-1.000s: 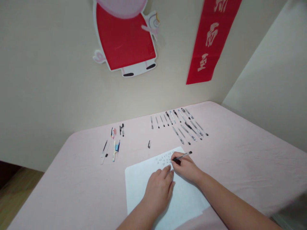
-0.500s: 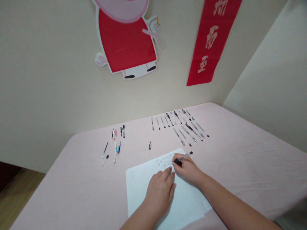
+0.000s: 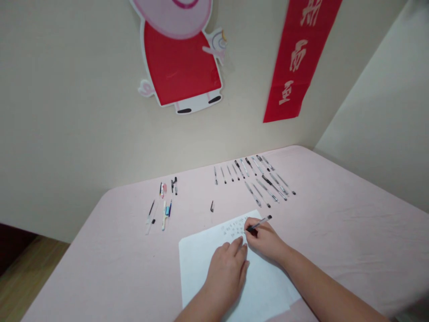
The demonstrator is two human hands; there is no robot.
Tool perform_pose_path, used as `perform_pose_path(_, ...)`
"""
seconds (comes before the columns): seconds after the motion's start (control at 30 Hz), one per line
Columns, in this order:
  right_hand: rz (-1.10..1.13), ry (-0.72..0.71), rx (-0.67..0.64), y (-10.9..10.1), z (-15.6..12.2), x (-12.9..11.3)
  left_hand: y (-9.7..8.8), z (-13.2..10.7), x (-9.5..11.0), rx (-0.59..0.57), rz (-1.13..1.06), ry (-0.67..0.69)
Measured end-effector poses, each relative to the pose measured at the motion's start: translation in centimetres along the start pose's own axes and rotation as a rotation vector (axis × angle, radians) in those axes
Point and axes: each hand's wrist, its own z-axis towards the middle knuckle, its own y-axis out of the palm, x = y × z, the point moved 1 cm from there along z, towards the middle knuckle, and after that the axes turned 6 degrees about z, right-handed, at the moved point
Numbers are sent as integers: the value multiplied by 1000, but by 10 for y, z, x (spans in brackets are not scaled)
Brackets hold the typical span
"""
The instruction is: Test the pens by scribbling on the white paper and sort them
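Observation:
My right hand point(image 3: 263, 235) is closed around a pen point(image 3: 264, 220) with a clear barrel and black ends. The pen's tip meets the upper right part of a white sheet of paper point(image 3: 197, 264), where rows of small handwritten marks point(image 3: 234, 227) stand. Flat on the same sheet lies my left hand point(image 3: 228, 268), its fingers stretched out just below the writing. A dark pen cap point(image 3: 212, 206) rests on the table beyond the paper's upper edge.
Several pens and refills point(image 3: 264, 179) lie in rows on the pink tablecloth point(image 3: 351, 214) at the back. Smaller groups at the left include a pale yellow pen point(image 3: 164, 215) and black pieces point(image 3: 174, 185). A wall point(image 3: 83, 112) rises behind the table.
The whole view has shifted slightly, so everything appears a little further right and lower. Both hands keep their places on the paper, and the pen stays in my right hand.

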Motion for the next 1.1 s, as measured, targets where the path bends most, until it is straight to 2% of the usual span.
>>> perform_pose_path(0.33, 114, 2, 49, 1, 2, 1, -1, -1, 2, 7, -23, -26)
perform_pose_path(0.53, 133, -7, 66, -1, 3, -3, -13, 0, -3, 25, -102, -46)
perform_pose_path(0.7, 165, -21, 110, 1, 5, 2, -29, 18, -26, 88, -101, -120)
perform_pose_path(0.83, 172, -59, 95, 1, 5, 2, -38, 45, -53, 160, 19, -283)
perform_pose_path(0.97, 191, -81, 93, 0, 4, 3, -38, 68, -72, 207, 139, -426)
perform_pose_path(1.1, 227, -105, 61, -1, 3, 3, -32, 82, -81, 186, 211, -508)
